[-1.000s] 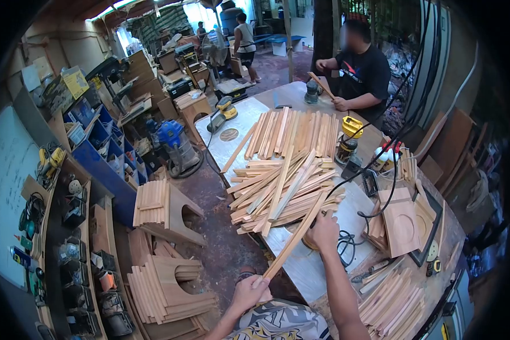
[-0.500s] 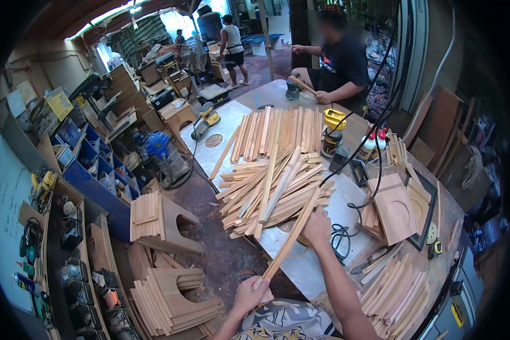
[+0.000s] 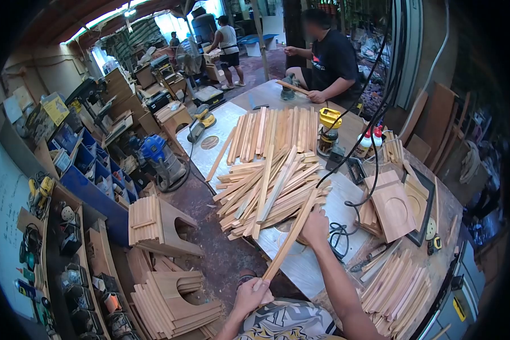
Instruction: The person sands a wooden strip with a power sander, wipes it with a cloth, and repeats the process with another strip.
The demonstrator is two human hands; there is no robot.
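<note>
One wooden strip is being worked, slanting from the person's lap toward the pile on the surface. The left hand is closed around its near end; the right hand is beside its far part, grip I cannot tell. Next move, I think, calls for steady support. Since one second ago, the co-worker's wooden piece became flatter.

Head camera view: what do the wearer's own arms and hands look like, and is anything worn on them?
The left hand and right hand are gloveless. The left forearm and right forearm show no sleeves, and no watch or bracelet is visible. Below, a garment is patterned in grey and white with yellow shapes.
</note>
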